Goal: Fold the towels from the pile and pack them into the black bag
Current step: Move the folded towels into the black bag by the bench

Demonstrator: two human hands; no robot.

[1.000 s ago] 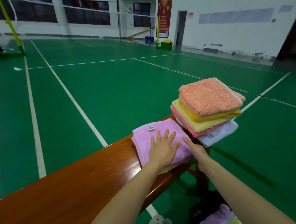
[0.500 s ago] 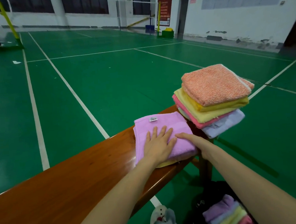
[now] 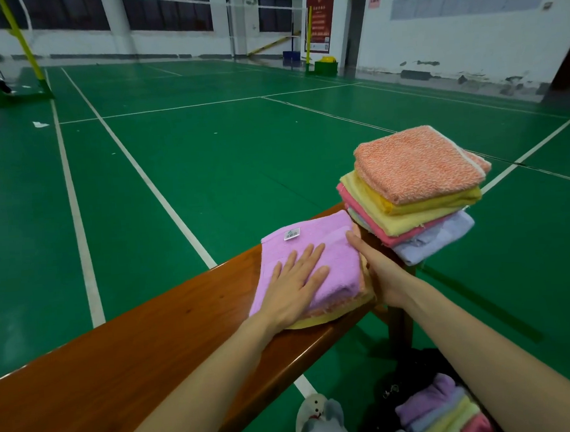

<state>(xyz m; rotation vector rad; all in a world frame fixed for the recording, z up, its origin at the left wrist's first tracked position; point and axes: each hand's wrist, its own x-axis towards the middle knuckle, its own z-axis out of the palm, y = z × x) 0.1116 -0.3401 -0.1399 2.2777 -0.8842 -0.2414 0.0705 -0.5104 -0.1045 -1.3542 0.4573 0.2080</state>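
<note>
Head view looks down along a brown wooden bench (image 3: pixel 126 369) standing on a green sports floor (image 3: pixel 207 160) with white lines. A folded purple towel (image 3: pixel 315 247) lies on the bench near its far end, on top of other folded cloth whose orange and yellow edges stick out underneath at the near side. The left hand (image 3: pixel 294 287) lies flat on the purple towel, fingers straight and spread, pressing down. The right hand (image 3: pixel 377 270) is set against the towel's right edge, fingers straight and pointing away along that side; it grips nothing that I can see, though the underside of the hand is hidden.

Just beyond the right hand, at the very end of the bench, sits the pile of towels (image 3: pixel 412 194): an orange one on top, then yellow, pink and pale lilac at the bottom, the lowest overhanging the bench end.

Down on the floor, at the lower right, the black bag (image 3: pixel 404 382) stands open beside the bench leg, partly behind the right forearm. Folded towels in purple, blue, yellow and pink are packed in it side by side.
</note>
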